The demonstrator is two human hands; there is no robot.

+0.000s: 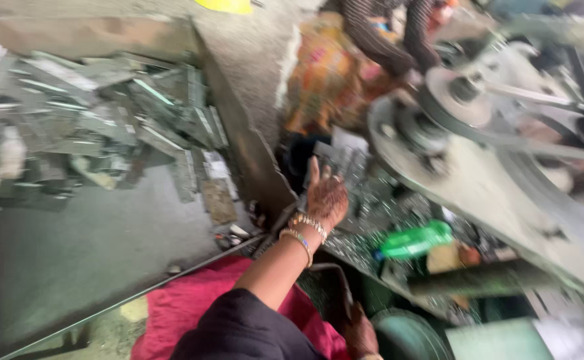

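The picture is blurred by motion. My left hand, with bangles on the wrist, reaches forward over a tray of small metal bits. Its fingers curl on a bunch of flat grey metal pieces, and the thumb sticks up. Only part of my right hand shows at the bottom edge. It sits low next to a dark curved bar and a round green part, and its fingers are not clear. A pink cloth lies over my lap.
A heap of grey metal strips fills a bin at the left behind a slanted metal wall. A machine with a pulley wheel and belt stands at the right. A green bottle lies below it. Another person's striped sleeve is at the top.
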